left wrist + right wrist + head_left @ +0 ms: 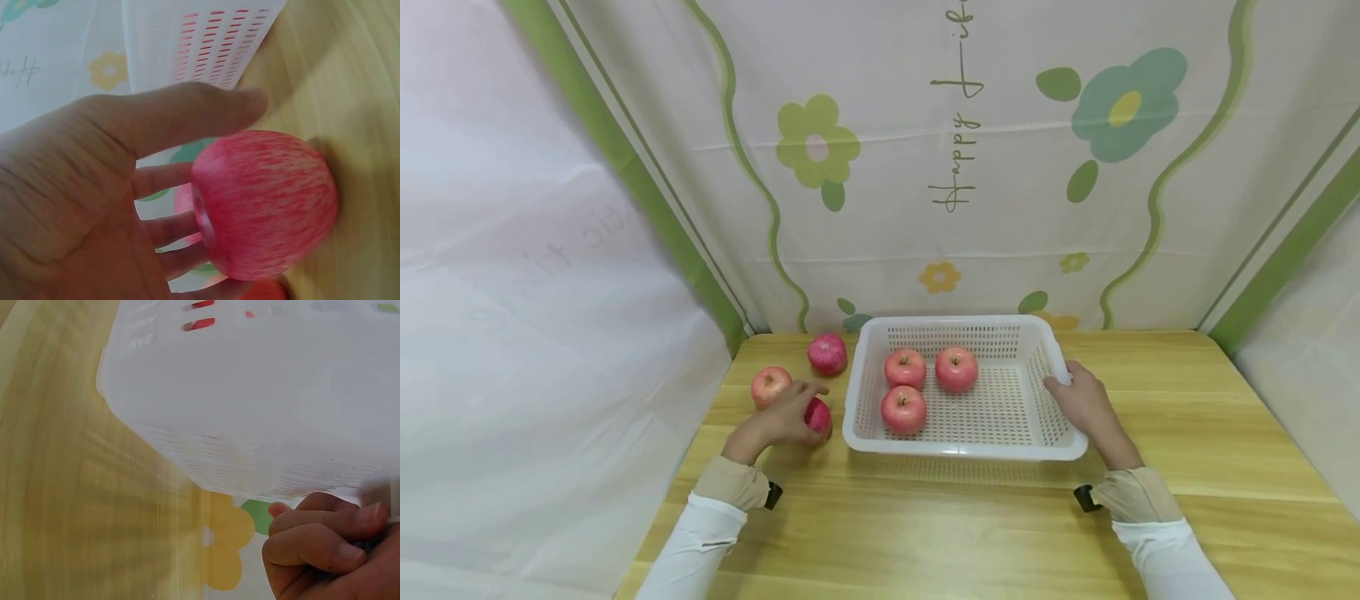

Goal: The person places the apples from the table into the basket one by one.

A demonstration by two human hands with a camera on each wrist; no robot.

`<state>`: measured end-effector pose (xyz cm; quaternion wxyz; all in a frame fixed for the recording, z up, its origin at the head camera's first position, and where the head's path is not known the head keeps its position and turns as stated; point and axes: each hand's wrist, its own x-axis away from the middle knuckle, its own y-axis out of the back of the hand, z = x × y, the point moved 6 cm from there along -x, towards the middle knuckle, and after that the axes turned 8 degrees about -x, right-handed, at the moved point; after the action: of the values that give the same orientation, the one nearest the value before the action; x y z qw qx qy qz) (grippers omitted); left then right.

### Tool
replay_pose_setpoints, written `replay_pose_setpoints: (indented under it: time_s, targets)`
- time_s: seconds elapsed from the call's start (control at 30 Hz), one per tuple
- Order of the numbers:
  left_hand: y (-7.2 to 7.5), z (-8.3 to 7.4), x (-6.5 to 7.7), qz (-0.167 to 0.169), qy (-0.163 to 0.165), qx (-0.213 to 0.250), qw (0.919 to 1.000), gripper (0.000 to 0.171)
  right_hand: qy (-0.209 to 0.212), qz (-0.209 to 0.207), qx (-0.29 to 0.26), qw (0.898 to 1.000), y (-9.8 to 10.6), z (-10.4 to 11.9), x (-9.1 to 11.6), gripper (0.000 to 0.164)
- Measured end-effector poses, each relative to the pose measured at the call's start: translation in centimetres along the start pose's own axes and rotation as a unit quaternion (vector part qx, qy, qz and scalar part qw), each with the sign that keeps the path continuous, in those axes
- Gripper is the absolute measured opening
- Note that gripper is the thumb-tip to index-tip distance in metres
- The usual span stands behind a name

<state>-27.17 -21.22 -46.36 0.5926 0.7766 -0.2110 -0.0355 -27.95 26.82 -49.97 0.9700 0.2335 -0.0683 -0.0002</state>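
Observation:
On the left of the table, my left hand (pixel 786 415) is spread around a dark red apple (pixel 818 419). In the left wrist view, the thumb extends along one side of this apple (pixel 265 206) with a small gap, while the other fingers reach behind it. My right hand (pixel 1084 404) grips the right rim of a white plastic basket (pixel 958 450), thumb over the edge. In the right wrist view, the right fingers (pixel 312 547) are curled below the rim. Three red apples, including a front one (pixel 903 410), sit in the basket's left half.
A second dark red apple (pixel 827 354) stands behind the left hand, near the basket's left side. A paler apple (pixel 771 386) lies left of it, partly covered by that hand. A printed curtain (pixel 880 233) hangs along the back edge of the wooden table (pixel 925 533).

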Motion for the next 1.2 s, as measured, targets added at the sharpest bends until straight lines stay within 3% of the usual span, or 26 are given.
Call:
replay_pose_setpoints:
  time_s: [0.6,1.0,1.2]
  targets:
    - [-1.0,0.5,0.0,-0.008,0.007,-0.004,0.9999,0.07,0.004,-0.002,-0.006,1.0,0.1,0.0,0.1,0.064]
    - [-1.1,0.8,-0.2,-0.021,-0.021,0.003,0.9995,0.06,0.003,-0.005,-0.014,1.0,-0.1,-0.2,-0.1,0.064]
    - [-2.4,2.6,-1.4,-0.038,-0.034,-0.016,0.9986,0.062,0.004,-0.009,-0.014,1.0,0.0,-0.2,0.0,0.065]
